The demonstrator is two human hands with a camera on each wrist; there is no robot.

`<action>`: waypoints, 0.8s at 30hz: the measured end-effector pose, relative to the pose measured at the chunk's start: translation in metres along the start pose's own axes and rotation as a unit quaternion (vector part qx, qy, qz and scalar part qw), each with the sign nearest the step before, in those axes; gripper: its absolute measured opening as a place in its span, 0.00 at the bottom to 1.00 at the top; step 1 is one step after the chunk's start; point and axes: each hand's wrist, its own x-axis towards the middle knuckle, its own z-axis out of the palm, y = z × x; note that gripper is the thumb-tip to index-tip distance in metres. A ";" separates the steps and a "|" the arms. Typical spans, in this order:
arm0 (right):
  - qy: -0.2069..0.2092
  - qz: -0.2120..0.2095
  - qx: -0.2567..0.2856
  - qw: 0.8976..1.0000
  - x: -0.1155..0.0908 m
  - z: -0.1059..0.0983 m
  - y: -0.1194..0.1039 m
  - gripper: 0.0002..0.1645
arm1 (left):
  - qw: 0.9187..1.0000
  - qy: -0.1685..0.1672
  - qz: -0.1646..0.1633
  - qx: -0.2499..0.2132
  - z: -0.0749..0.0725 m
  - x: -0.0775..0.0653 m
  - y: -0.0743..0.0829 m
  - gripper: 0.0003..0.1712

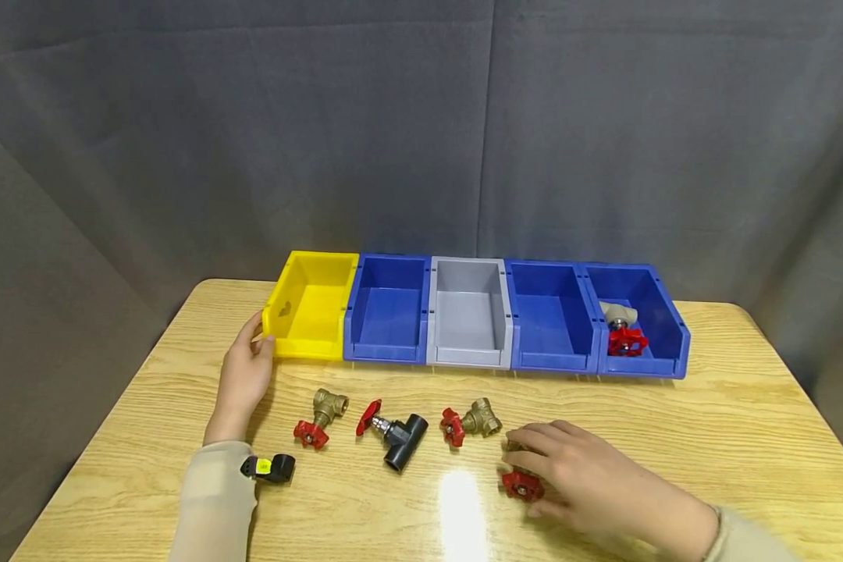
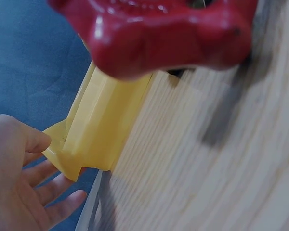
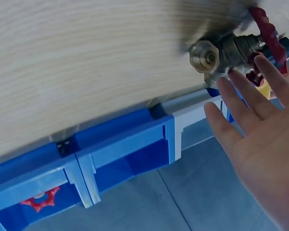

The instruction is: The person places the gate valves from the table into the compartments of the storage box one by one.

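Note:
My left hand (image 1: 244, 378) is at the front left corner of the yellow bin (image 1: 309, 347). In the left wrist view its thumb and fingers lie on either side of the bin's lip (image 2: 62, 149), pinching it. My right hand (image 1: 583, 476) reaches over a brass valve with a red handwheel (image 1: 523, 485), its fingers spread and partly hiding the valve. The right wrist view shows this brass valve (image 3: 226, 53) beside the fingertips, not gripped. Leftward lie another brass valve (image 1: 481, 417), a black tee-shaped valve (image 1: 403, 441) and a third brass valve (image 1: 329, 406), all with red handwheels.
Right of the yellow bin, in a row, stand a blue bin (image 1: 386, 353), a grey bin (image 1: 469, 357) and two more blue bins. The rightmost blue bin (image 1: 642, 366) contains a pale valve with a red handwheel (image 1: 627, 341). A grey curtain (image 1: 421, 140) hangs behind the wooden table (image 1: 738, 437).

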 end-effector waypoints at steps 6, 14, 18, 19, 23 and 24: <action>-0.018 0.008 0.016 1.000 0.001 0.008 0.002 0.36 | 1.000 0.003 0.001 0.003 0.001 0.000 0.000 0.30; -0.009 -0.013 0.012 1.000 0.006 0.017 0.007 0.34 | 1.000 0.001 -0.005 -0.001 0.001 0.000 0.000 0.31; -0.015 -0.015 0.012 1.000 0.007 0.020 0.008 0.33 | 1.000 -0.002 -0.008 -0.001 0.001 0.000 -0.001 0.31; -0.017 -0.014 0.012 1.000 0.007 0.020 0.008 0.32 | 1.000 -0.003 -0.009 -0.001 0.000 0.000 -0.001 0.31; -0.017 -0.011 0.012 1.000 0.008 0.021 0.008 0.32 | 1.000 -0.002 -0.012 0.001 0.000 0.000 -0.001 0.31; -0.017 -0.011 0.011 1.000 0.009 0.022 0.008 0.32 | 1.000 -0.001 -0.012 0.002 0.000 0.000 -0.001 0.31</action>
